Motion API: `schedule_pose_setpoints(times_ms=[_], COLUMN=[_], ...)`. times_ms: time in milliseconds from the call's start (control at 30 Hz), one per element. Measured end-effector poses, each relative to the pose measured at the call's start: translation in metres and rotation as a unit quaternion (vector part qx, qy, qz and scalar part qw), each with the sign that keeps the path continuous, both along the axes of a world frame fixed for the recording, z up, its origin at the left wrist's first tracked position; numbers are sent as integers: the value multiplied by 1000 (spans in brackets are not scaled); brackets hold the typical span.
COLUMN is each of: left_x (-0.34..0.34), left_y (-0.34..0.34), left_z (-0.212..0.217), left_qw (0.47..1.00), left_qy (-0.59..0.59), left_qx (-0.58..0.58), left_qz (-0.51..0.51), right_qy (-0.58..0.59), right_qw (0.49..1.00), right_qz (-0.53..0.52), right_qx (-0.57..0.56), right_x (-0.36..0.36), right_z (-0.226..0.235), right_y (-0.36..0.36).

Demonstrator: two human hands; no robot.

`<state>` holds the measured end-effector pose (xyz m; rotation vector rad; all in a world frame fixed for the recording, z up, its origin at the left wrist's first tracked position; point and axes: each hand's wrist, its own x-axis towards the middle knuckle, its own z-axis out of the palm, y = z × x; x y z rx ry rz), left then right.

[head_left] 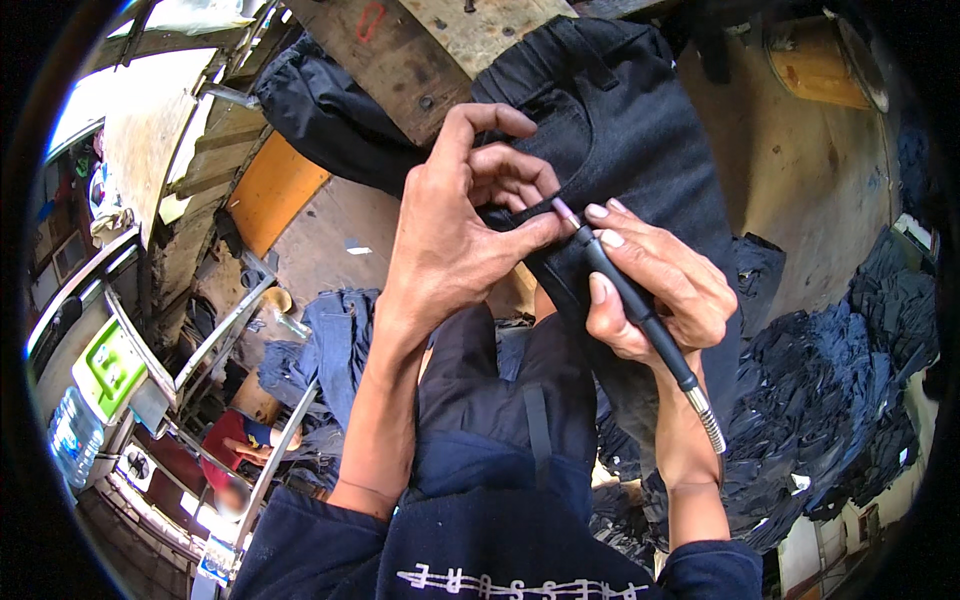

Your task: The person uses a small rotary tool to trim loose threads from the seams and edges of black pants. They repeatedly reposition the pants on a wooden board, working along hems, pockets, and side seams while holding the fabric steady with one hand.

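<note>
The surface (385, 65) lies at the far side: worn wooden boards, stained, with dark bolt heads. To its left stands a smooth orange panel (272, 195). Further left and near, a person in red (222, 450) sits beyond a pale metal rail (222, 342).

The black trousers (650, 130) extend from the edge of the surface toward your lap; the woven cloth ends far in a gathered waistband. Your left hand (450, 230) has its thumb and fingers together, clamped on a fold of the trousers. Your right hand (665, 280) has its fingers clamped on a slim black tool (635, 305), cylindrical, with a coiled metal sleeve at the near end and its pinkish tip at the fold.

Dark cloth pieces (820, 400) form a ragged heap at right; blue denim (342, 335) lies crumpled at left.

At far left, a lime-green tray (128, 380) holds small pale items. Beside it is a ribbed, clear bluish bottle (75, 438); its contents cannot be determined.
</note>
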<state>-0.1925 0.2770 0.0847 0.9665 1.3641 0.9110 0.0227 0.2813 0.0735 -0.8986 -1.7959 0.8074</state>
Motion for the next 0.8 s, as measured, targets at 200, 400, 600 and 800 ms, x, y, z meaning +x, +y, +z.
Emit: schedule_pose_setpoints(times_ms=[200,400,600,800], left_x=[1,2,2,3], left_y=[-1,-1,-1,-2], left_z=[-2,-5,-6,-7], left_qw=[999,999,999,999], left_qy=[23,15,5,2], left_qx=[26,27,33,33], left_qz=[1,8,9,12], right_qy=[-10,0,-28,-42], right_qw=[1000,1000,1000,999], right_qz=[14,-17,11,4], right_qx=[16,-13,-8,-33], right_x=[2,2,5,7], right_z=[0,1,4,7], right_y=[1,-1,1,0])
